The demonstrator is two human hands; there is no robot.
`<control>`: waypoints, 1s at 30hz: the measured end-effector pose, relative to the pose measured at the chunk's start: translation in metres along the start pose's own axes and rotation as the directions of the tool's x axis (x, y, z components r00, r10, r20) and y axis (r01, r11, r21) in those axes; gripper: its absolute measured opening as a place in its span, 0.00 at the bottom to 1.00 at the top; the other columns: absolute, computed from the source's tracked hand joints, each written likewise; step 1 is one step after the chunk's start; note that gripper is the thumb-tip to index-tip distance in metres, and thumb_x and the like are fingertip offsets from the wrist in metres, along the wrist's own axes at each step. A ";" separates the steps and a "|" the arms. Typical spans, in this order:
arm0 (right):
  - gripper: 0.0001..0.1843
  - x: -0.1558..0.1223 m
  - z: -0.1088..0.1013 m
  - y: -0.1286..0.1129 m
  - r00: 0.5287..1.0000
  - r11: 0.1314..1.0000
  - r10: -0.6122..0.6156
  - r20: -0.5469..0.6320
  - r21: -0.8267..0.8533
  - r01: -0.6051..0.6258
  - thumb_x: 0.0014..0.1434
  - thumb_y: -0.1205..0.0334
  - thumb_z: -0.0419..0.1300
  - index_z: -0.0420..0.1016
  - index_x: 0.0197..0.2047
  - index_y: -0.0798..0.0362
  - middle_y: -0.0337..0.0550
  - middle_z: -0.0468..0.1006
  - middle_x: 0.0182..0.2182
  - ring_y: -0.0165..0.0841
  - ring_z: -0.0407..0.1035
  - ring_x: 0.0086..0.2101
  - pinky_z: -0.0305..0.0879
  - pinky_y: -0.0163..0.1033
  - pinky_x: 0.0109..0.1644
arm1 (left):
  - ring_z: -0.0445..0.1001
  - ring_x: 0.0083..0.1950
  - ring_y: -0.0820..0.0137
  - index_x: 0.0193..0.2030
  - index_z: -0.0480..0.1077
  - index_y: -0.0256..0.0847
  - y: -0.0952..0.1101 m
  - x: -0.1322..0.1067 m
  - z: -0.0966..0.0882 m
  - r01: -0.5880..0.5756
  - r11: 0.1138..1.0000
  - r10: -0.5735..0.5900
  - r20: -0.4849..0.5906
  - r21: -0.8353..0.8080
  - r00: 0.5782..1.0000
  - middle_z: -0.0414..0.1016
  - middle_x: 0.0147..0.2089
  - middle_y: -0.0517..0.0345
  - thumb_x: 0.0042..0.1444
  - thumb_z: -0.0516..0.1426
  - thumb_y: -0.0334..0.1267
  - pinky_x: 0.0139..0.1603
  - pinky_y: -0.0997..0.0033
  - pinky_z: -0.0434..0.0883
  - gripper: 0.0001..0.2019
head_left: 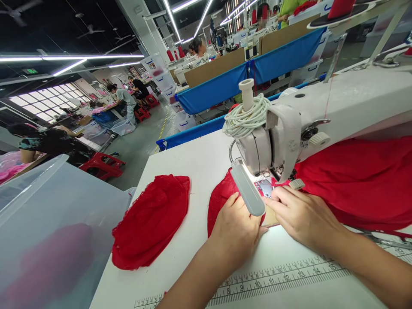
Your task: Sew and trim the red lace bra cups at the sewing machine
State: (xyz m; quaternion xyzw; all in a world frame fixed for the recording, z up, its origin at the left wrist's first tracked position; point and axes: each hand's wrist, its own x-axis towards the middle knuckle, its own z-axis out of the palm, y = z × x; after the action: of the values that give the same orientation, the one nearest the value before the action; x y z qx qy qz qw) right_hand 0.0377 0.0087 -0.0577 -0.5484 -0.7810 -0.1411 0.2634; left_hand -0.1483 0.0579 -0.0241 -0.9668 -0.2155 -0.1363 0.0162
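My left hand [236, 227] lies flat, fingers together, on a piece of red lace fabric [219, 199] just left of the sewing machine's needle area. My right hand [302, 214] rests on the table with fingers stretched toward the presser foot [265, 186], pressing the fabric there. The white sewing machine [322, 116] stands over both hands, its small lamp [247, 193] lit above them. More red fabric [357, 180] spreads to the right under the machine arm. A separate stack of red lace pieces [152, 221] lies on the white table [199, 159] to the left.
A clear plastic bin [54, 227] stands at the left table edge. A printed ruler [277, 277] runs along the table's near side. A coil of white cord [246, 118] sits on the machine head. Other people work at stations behind, beyond blue dividers [212, 90].
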 end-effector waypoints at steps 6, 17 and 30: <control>0.16 0.000 0.000 0.001 1.000 1.000 0.012 0.011 0.000 -0.012 0.60 0.73 0.49 0.78 0.36 0.53 0.41 0.69 0.26 0.30 0.58 0.26 0.45 0.35 0.23 | 0.73 0.46 0.60 0.46 0.71 0.34 0.000 0.002 0.001 -0.003 1.000 0.003 0.005 -0.005 1.000 0.76 0.47 0.45 0.65 0.50 0.39 0.45 0.58 0.72 0.12; 0.15 0.000 0.002 0.000 0.998 0.998 0.056 0.038 -0.017 -0.055 0.64 0.70 0.50 0.74 0.29 0.53 0.41 0.69 0.26 0.29 0.56 0.25 0.44 0.36 0.24 | 0.74 0.48 0.58 0.47 0.70 0.33 0.002 0.006 0.001 0.016 1.000 -0.016 0.032 -0.009 0.999 0.75 0.48 0.44 0.65 0.49 0.38 0.44 0.56 0.74 0.13; 0.15 0.000 0.001 0.001 0.998 0.999 0.043 0.052 0.006 -0.043 0.61 0.74 0.49 0.77 0.37 0.54 0.42 0.71 0.28 0.29 0.61 0.27 0.49 0.36 0.25 | 0.73 0.50 0.56 0.46 0.70 0.36 -0.001 0.003 0.003 0.029 1.000 -0.029 0.039 0.008 0.999 0.75 0.50 0.46 0.62 0.54 0.38 0.50 0.52 0.72 0.10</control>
State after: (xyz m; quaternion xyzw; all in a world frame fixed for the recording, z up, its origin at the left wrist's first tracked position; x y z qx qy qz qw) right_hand 0.0388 0.0093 -0.0586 -0.5675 -0.7761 -0.1183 0.2483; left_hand -0.1456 0.0604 -0.0262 -0.9660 -0.2303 -0.1169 0.0135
